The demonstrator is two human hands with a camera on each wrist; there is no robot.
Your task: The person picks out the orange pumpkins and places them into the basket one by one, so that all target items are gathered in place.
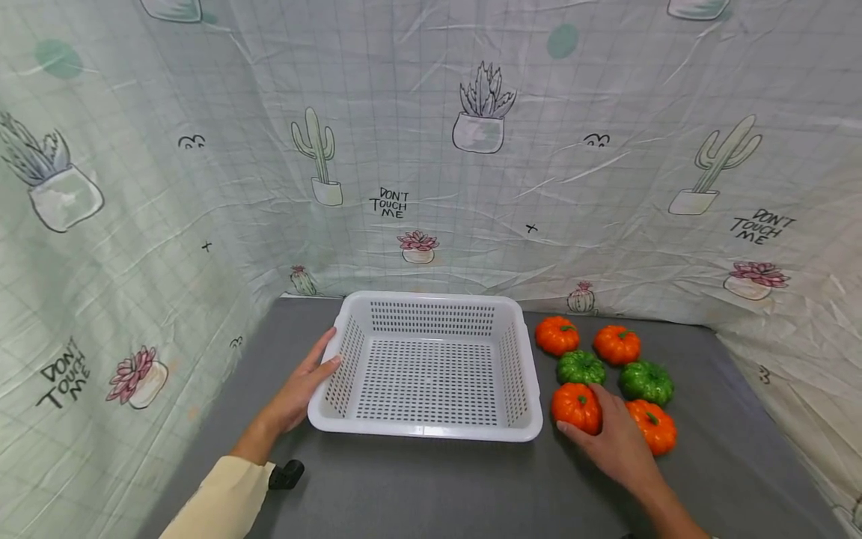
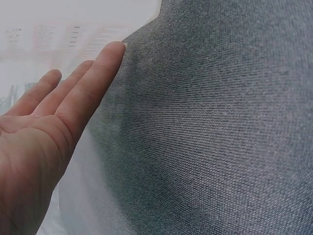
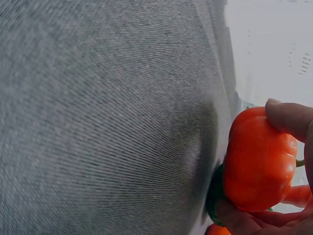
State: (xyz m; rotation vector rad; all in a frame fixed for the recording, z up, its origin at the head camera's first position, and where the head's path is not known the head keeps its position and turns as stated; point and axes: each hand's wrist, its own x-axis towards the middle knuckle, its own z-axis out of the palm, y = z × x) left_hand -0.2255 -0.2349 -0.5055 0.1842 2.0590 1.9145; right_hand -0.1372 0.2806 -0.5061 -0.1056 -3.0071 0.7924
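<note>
A white plastic basket (image 1: 426,430) with slotted walls and floor sits on the grey tabletop, with nothing inside. At its left side is my left hand (image 1: 296,393), its straight fingers against the outer wall and the thumb near the rim. My right hand (image 1: 622,442) holds an orange bell pepper (image 1: 576,408) just right of the basket, thumb on one side and fingers round the other. The right wrist view shows this orange bell pepper (image 3: 259,159) between the thumb and fingers. Close behind are two green bell peppers (image 1: 581,368) and more orange bell peppers (image 1: 556,335).
One orange bell pepper (image 1: 653,428) lies to the right of my right hand, partly hidden by it. A patterned cloth (image 1: 431,172) hangs behind the table and along its sides. A black strap piece (image 1: 286,474) shows at my left cuff.
</note>
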